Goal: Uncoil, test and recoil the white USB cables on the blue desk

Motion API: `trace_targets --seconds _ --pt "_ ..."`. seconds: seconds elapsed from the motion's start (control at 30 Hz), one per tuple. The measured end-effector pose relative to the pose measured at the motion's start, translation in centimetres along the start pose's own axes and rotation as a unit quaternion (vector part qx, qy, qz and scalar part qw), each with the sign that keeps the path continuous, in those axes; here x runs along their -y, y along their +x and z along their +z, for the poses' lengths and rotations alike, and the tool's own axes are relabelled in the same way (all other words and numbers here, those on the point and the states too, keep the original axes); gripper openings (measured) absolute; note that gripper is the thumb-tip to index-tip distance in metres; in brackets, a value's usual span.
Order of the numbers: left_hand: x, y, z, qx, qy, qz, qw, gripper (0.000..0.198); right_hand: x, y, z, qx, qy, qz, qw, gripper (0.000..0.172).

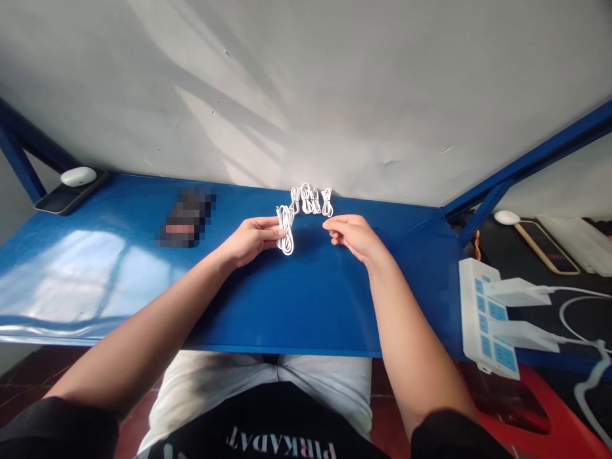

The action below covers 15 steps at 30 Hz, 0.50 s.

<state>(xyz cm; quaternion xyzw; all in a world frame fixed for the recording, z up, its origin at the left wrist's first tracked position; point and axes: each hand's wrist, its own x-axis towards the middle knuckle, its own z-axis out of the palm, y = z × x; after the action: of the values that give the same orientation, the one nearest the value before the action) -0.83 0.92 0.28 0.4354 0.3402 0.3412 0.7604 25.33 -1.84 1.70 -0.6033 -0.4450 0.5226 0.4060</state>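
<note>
In my left hand [255, 241] is a coiled white cable [286, 231], pinched at its side between thumb and fingers, its loops hanging down over the blue table [306, 299]. My right hand [351, 234] is apart from that cable, to its right. Its thumb and fingertips are pressed together; whether something small is between them does not show. Just beyond both hands, several bundled white cables stand in a row near the wall. The rightmost bundle [327, 203] is slightly beyond my right fingertips, while another bundle [295, 199] is partly behind the held coil.
A blurred dark item [187, 217] lies left of my hands. At the far left a white oval object [79, 176] rests on a dark tray [71, 194]. A power strip [488, 319] with plugged-in white chargers is at the right edge, beside a blue frame bar [526, 159]. The wall [382, 95] closes the back.
</note>
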Motion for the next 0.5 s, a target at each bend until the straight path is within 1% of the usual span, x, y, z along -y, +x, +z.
trace_targets --seconds 0.07,0.1,0.13,0.2,0.23,0.27,0.3,0.33,0.4,0.5 --pt "0.1 0.0 -0.1 -0.002 0.018 -0.006 1.000 0.040 0.0 0.3 -0.9 -0.019 0.031 -0.022 0.999 0.020" --pt "0.2 0.0 -0.2 0.000 0.029 -0.012 1.000 0.042 0.0 0.4 -1.4 -0.047 0.042 -0.035 0.997 0.021" --pt "0.2 0.0 -0.2 0.004 0.041 -0.019 0.999 0.044 -0.1 0.7 -1.9 -0.090 0.044 -0.049 0.994 0.023" --pt "0.1 -0.1 0.0 0.018 0.064 -0.036 0.997 0.045 -0.5 1.2 -2.9 -0.205 0.009 -0.081 0.975 0.023" --pt "-0.1 -0.2 0.1 0.029 0.078 -0.049 0.995 0.044 -0.8 1.4 -3.4 -0.262 -0.029 -0.096 0.960 0.021" --pt "-0.3 -0.3 0.3 0.042 0.096 -0.064 0.992 0.043 -1.1 1.6 -3.8 -0.305 -0.076 -0.104 0.943 0.019" --pt "-0.5 -0.4 0.4 0.058 0.123 -0.080 0.987 0.041 -1.3 1.8 -4.1 -0.333 -0.125 -0.102 0.929 0.016" --pt "-0.8 -0.6 0.6 0.078 0.158 -0.094 0.980 0.040 -1.6 1.9 -4.3 -0.346 -0.173 -0.090 0.918 0.014" --pt "-1.4 -0.9 1.2 0.113 0.251 -0.101 0.956 0.038 -1.9 2.1 -4.5 -0.345 -0.252 -0.044 0.903 0.012" --pt "-1.9 -1.5 2.4 0.140 0.405 -0.055 0.902 0.033 -2.0 2.2 -4.6 -0.334 -0.323 0.019 0.885 0.011"
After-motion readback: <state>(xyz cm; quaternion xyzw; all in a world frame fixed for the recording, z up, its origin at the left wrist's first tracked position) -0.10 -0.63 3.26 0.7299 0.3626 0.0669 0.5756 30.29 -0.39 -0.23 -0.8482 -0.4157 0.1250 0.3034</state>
